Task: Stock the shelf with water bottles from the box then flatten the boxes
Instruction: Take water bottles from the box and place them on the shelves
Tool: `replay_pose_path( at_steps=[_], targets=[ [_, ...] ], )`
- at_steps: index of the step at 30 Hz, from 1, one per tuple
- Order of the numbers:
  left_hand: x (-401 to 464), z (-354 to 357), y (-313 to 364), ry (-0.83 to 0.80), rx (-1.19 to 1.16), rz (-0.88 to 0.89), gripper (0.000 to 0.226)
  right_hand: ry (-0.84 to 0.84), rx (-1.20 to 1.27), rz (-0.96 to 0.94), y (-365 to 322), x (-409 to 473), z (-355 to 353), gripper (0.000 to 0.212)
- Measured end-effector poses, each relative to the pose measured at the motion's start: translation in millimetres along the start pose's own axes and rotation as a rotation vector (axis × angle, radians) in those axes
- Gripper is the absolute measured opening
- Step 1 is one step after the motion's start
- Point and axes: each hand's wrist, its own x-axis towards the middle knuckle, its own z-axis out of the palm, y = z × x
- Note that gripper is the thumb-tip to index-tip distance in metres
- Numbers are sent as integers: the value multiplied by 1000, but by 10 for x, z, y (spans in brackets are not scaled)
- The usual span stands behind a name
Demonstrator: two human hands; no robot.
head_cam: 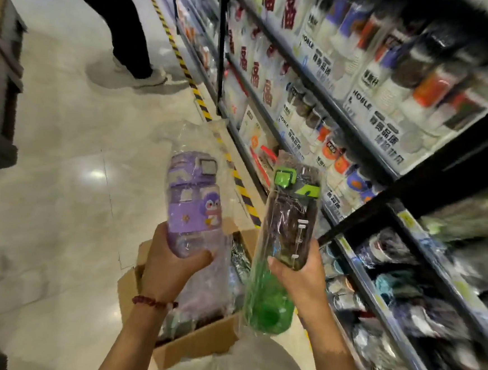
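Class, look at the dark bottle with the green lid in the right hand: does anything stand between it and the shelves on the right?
Nothing visible does: open air separates the bagged dark bottle from the stocked shelves.

Wrapped bottles (pixel 194 207) over open box (pixel 195 347)

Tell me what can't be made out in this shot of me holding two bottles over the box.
Head view only:
- Open brown cardboard box: contents mostly hidden behind the left hand and the purple plastic-wrapped penguin bottle.
- Dark plastic-wrapped bottle with green lid: its base is covered by the right hand; a green wrapped item below is smeared.
- Black metal shelf: motion blur hides free slots and labels.
- Person in dark trousers: cut off by the top edge.
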Motion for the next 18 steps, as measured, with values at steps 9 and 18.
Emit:
replay_pose_path(
  at_steps=[9,18],
  targets=[
    [-353,18,280,-307,51,218,86,375,59,-16,36,-964,-223,95],
    [-913,886,760,-645,-129,296,78,758,121,6,139,-1834,-900,103]
  ],
)
